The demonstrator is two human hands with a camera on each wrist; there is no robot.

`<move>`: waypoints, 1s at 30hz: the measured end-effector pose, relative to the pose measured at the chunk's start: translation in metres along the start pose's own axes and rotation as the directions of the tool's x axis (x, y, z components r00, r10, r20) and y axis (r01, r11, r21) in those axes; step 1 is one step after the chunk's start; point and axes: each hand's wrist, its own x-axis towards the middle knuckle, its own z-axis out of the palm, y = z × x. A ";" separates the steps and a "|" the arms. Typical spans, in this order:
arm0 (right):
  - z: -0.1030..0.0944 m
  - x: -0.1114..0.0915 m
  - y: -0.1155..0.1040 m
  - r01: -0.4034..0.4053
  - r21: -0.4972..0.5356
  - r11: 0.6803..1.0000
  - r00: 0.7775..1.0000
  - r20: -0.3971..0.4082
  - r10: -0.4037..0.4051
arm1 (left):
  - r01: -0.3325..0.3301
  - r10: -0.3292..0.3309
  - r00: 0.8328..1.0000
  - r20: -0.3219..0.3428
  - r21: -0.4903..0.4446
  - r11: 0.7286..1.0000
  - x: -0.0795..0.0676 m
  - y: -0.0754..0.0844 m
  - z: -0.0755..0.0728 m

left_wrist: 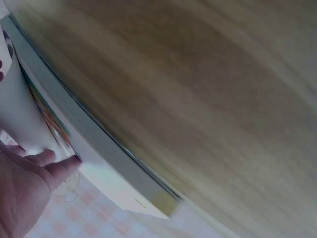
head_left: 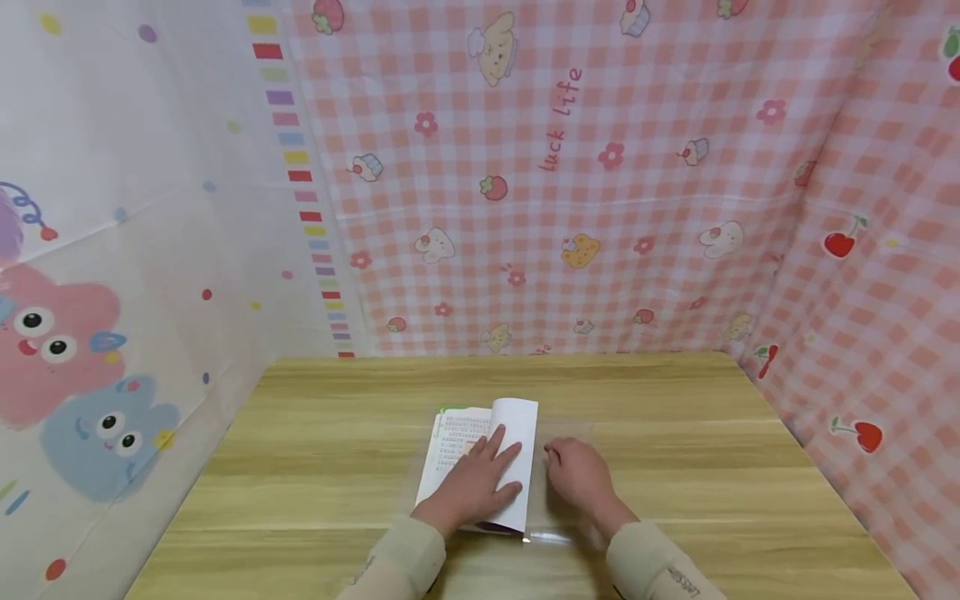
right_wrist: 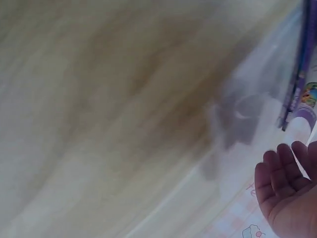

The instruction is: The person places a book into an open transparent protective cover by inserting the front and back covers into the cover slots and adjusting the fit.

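Observation:
An open book (head_left: 457,454) lies on the table, its printed left page showing and a white leaf (head_left: 517,417) curving up on the right. My left hand (head_left: 476,483) is spread flat over the white leaf, fingers apart. In the left wrist view the book's edge (left_wrist: 119,168) runs beside those fingers. Under the book and out past its right side reaches a clear plastic cover (head_left: 551,533). My right hand (head_left: 581,475) is curled over this cover, thumb and forefinger pinching it close to the book. A purple, pictured part of the book's cover (right_wrist: 308,96) shows near the right fingertips.
The wood-grain table (head_left: 300,467) extends around the book. A pink checked cloth (head_left: 525,208) hangs behind it and along the right, and a white cartoon cloth (head_left: 187,250) hangs on the left.

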 end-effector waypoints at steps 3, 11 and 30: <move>0.010 -0.004 0.006 0.126 -0.086 0.988 0.991 0.049 -0.122 | 0.048 -0.048 0.999 0.001 0.008 0.999 -0.001 -0.003 0.003; 0.024 -0.021 0.009 0.206 -0.210 0.956 0.947 0.289 -0.141 | 0.044 -0.046 0.999 -0.018 -0.109 0.993 -0.001 -0.015 0.008; 0.043 -0.021 0.023 0.197 -0.249 0.948 0.959 0.251 -0.134 | 0.079 -0.081 0.997 -0.003 -0.178 0.981 -0.007 -0.022 0.001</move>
